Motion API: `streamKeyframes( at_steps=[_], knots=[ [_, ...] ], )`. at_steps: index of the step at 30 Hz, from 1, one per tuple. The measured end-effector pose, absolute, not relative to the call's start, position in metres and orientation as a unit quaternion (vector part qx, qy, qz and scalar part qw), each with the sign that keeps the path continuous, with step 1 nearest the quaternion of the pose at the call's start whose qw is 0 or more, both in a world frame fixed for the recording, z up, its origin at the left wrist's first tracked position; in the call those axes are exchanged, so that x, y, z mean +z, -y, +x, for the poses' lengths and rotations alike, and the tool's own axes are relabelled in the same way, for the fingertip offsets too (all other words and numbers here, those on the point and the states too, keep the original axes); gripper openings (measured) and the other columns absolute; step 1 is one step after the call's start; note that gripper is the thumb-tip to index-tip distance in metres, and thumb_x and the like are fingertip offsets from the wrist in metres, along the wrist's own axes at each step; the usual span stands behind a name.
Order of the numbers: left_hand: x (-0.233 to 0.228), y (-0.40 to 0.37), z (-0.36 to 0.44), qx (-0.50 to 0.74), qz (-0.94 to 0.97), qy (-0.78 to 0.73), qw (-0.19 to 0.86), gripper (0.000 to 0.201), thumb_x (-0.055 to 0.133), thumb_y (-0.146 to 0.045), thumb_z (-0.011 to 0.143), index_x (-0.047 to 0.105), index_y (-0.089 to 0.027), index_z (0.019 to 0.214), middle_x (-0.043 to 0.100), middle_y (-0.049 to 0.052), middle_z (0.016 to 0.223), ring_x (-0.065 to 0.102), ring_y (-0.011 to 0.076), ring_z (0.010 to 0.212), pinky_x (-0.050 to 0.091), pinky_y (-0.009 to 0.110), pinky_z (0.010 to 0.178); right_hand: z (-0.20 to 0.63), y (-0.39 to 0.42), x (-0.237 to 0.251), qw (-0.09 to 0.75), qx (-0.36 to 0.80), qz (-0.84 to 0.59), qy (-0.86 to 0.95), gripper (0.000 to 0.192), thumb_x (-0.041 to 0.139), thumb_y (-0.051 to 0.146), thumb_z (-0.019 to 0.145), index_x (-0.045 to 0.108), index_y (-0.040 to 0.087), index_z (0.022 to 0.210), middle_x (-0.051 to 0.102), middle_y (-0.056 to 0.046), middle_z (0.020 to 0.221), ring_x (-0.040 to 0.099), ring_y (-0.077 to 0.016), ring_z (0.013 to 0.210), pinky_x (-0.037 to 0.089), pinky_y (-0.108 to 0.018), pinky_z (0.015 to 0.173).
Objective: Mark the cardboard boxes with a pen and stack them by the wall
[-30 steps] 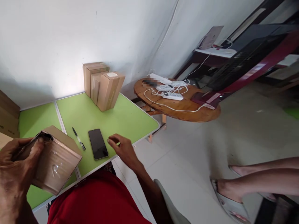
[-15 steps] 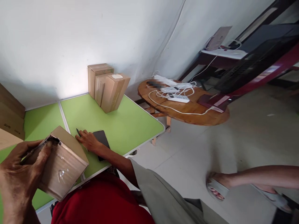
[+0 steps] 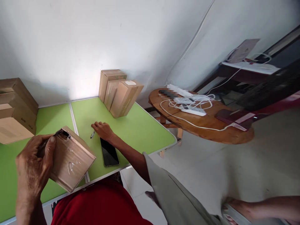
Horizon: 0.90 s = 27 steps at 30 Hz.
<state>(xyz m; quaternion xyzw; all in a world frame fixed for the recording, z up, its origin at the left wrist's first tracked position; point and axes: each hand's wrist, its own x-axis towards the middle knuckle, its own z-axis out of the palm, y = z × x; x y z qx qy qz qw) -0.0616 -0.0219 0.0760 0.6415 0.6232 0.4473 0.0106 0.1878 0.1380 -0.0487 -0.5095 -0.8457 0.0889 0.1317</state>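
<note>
The only view is head-worn, looking forward and down across the green tabletop point(image 3: 150, 131), close above the left hand point(image 3: 35, 162) and right hand point(image 3: 105, 131), with the wall point(image 3: 70, 37) at twelve o'clock; toward three o'clock it seems blurred.

"How many cardboard boxes point(image 3: 128, 100) near the centre?"
"Three, with another box point(image 3: 72, 159) at lower left; the far-left pile point(image 3: 20, 117) I can't count."
"And the rest?"
"One phone point(image 3: 109, 153), one pen point(image 3: 92, 135) left of centre; three power strips point(image 3: 194, 110) right."

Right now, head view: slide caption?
Left hand holds a cardboard box, one corner open; right hand at a partly hidden pen, beside a smartphone.
</note>
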Motion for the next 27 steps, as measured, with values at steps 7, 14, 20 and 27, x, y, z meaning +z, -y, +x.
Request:
streamKeyframes(
  at_steps=[7,14,20,27],
  knots=[
    [0.071,0.026,-0.043,0.449,0.660,-0.602,0.020,0.032,0.067,-0.054,0.107,0.085,-0.027,0.104,0.084,0.003,0.101,0.078,0.0209,0.090,0.059,0.031,0.081,0.204,-0.085,-0.009,0.503,0.235,-0.511,0.656,0.034,0.028,0.040,0.122,0.057,0.022,0.119,0.078,-0.009,0.095,0.077,-0.0199,0.078,0.059,-0.030,0.070],
    [0.074,0.027,-0.031,0.436,0.692,-0.575,-0.011,0.028,0.066,-0.045,0.111,0.084,-0.024,0.106,0.085,0.004,0.105,0.079,0.0198,0.095,0.060,0.029,0.087,0.157,0.007,0.025,0.682,0.466,-0.242,0.509,0.037,0.069,0.062,0.110,0.073,0.026,0.115,0.086,-0.007,0.099,0.084,-0.0225,0.085,0.067,-0.033,0.069],
    [0.072,0.024,-0.028,0.450,0.696,-0.560,-0.009,0.028,0.068,-0.043,0.111,0.085,-0.024,0.103,0.085,0.003,0.103,0.079,0.0186,0.092,0.060,0.028,0.083,0.153,0.006,0.026,0.669,0.410,-0.271,0.558,0.028,0.069,0.051,0.113,0.075,0.024,0.119,0.084,-0.008,0.110,0.080,-0.0178,0.085,0.065,-0.032,0.077],
    [0.069,0.021,-0.028,0.456,0.699,-0.551,-0.012,0.026,0.068,-0.044,0.111,0.084,-0.025,0.102,0.085,0.003,0.103,0.079,0.0187,0.092,0.061,0.030,0.084,0.160,0.001,0.033,0.661,0.271,-0.281,0.641,0.014,0.068,0.034,0.112,0.079,0.026,0.115,0.078,-0.004,0.096,0.075,-0.0201,0.085,0.062,-0.032,0.073]
  ],
)
